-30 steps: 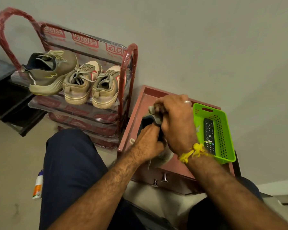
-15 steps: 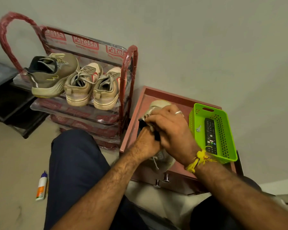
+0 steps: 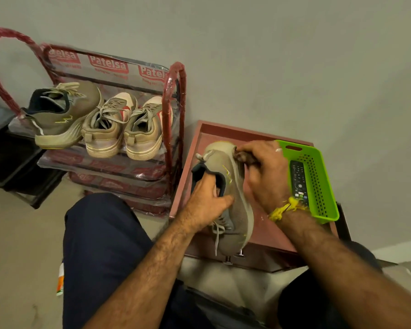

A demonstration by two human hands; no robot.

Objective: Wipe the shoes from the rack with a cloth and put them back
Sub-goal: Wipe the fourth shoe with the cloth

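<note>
A: Shoe (image 3: 233, 186)?
B: Olive sneaker, on its side over the red table (image 3: 266, 230), toe toward the wall, laces hanging over the near edge

A: Left hand (image 3: 205, 205)?
B: Fingers curled into the shoe's opening, thumb outside on the collar, gripping it. Fingertips hidden inside

A: Right hand (image 3: 263, 172)?
B: Closed round a brown cloth (image 3: 243, 157), pressing it on the sole edge near the toe. Only a small wad of cloth shows, rest is under the fingers. Ring on a finger, yellow thread (image 3: 286, 207) at the wrist

A: Rack (image 3: 173, 110)?
B: Red, wrapped in printed plastic, left of the table. Top shelf: the matching olive shoe (image 3: 62, 115), then a beige pair (image 3: 126, 129) heels out. Lower shelves mostly hidden, can't tell what's on them

A: Anything else?
B: Green basket (image 3: 318, 176) on the table right of the hand, remote (image 3: 299, 179) inside, lower end behind the wrist. Bottle (image 3: 60, 280) on the floor, mostly hidden by the left knee. Dark furniture far left, cut off by the frame
</note>
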